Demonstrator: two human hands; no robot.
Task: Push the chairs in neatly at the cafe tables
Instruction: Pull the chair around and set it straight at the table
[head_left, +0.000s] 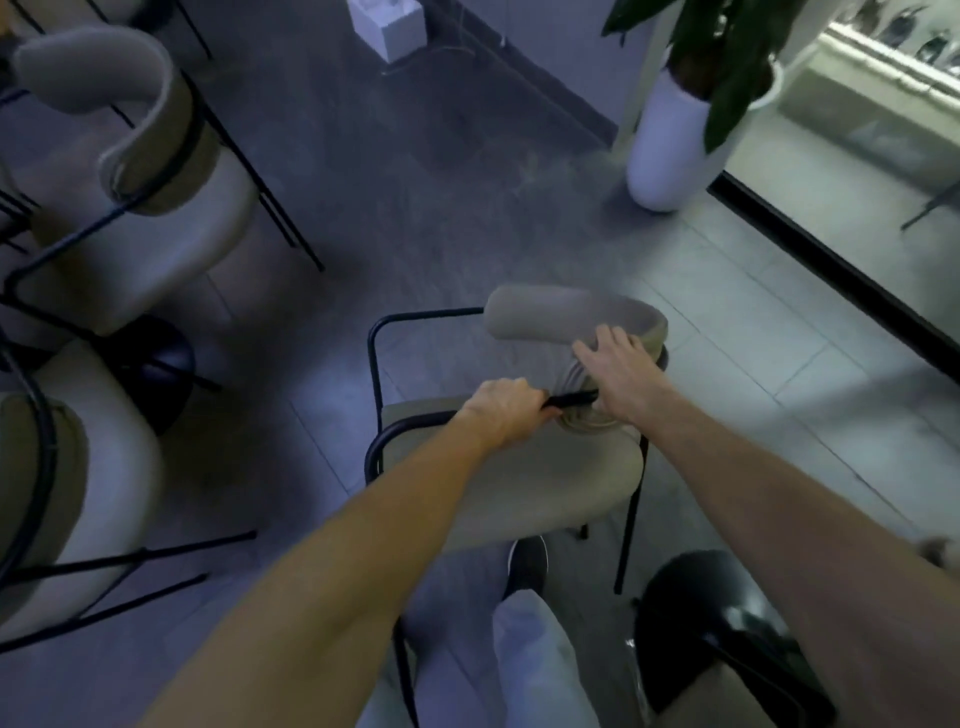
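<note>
Grey floor (415, 171) under beige chair (519, 478) | left hand (506, 410) grip closed tight round its black bar (571, 399) | right hand (621, 376) grip open, flat on backrest (550, 317)

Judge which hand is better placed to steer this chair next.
Left, probably: the left hand is closed around the chair's black frame bar, while the right hand only rests open on the padded backrest.

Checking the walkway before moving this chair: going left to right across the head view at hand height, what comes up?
Beige chair at the left edge → left hand on the black frame bar → right hand on the curved backrest → pale floor tiles.
</note>
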